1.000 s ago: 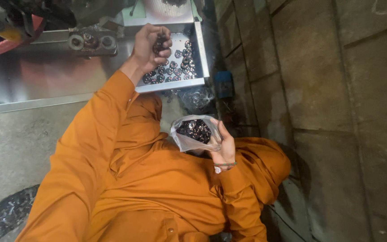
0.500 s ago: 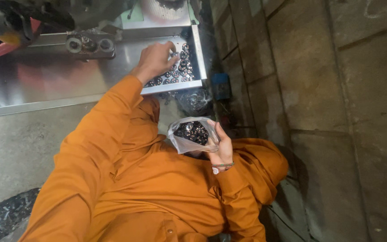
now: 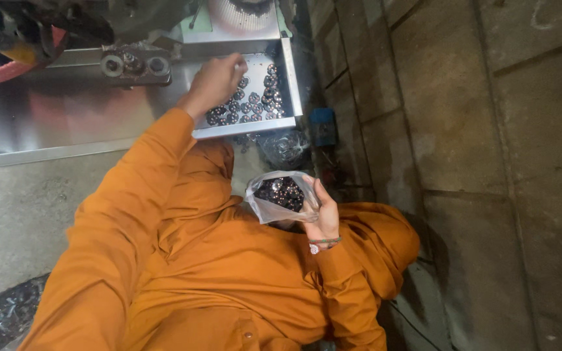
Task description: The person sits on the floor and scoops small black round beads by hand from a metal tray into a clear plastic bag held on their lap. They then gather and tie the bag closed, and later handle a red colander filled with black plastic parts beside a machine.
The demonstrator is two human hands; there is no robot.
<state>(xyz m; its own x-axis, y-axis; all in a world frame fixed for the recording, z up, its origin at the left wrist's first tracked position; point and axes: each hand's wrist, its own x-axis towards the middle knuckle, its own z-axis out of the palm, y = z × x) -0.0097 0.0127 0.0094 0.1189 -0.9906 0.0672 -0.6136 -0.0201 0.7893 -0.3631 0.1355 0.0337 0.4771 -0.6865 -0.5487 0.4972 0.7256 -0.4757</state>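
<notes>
— Two hands, so what does each one have?

— Left hand (image 3: pixel 214 83) is stretched out over the steel tray (image 3: pixel 66 110), fingers curled down together onto a heap of small dark round parts (image 3: pixel 255 101). Whether it has actually pinched one I cannot tell; the fingertips are hidden among them. Right hand (image 3: pixel 323 214) sits close to the body, fingers closed on the rim of a clear bag (image 3: pixel 274 201), holding its mouth open and facing up.

— Anything in the bag?

— More of the same dark parts, lying in the bottom of it.

— Where do the loose ones lie?

— In the right end of the tray, near its raised edge, spread in rough rows. The left end of the tray is bare metal.

— Other packages about?

— One dark bag (image 3: pixel 284 146) on the floor just under the tray's right corner, shiny and bunched. Another black bag (image 3: pixel 4 315) at the lower left, beside the orange sleeve (image 3: pixel 131 214). A small blue box (image 3: pixel 323 125) stands near the wall (image 3: pixel 476 130), right of the first dark bag.

— Any labels?

— None I can make out.

— What's above the tray?

— Machine parts: two round steel rollers (image 3: pixel 134 64) side by side, and a red curved guard (image 3: pixel 8 62) at the far left.
</notes>
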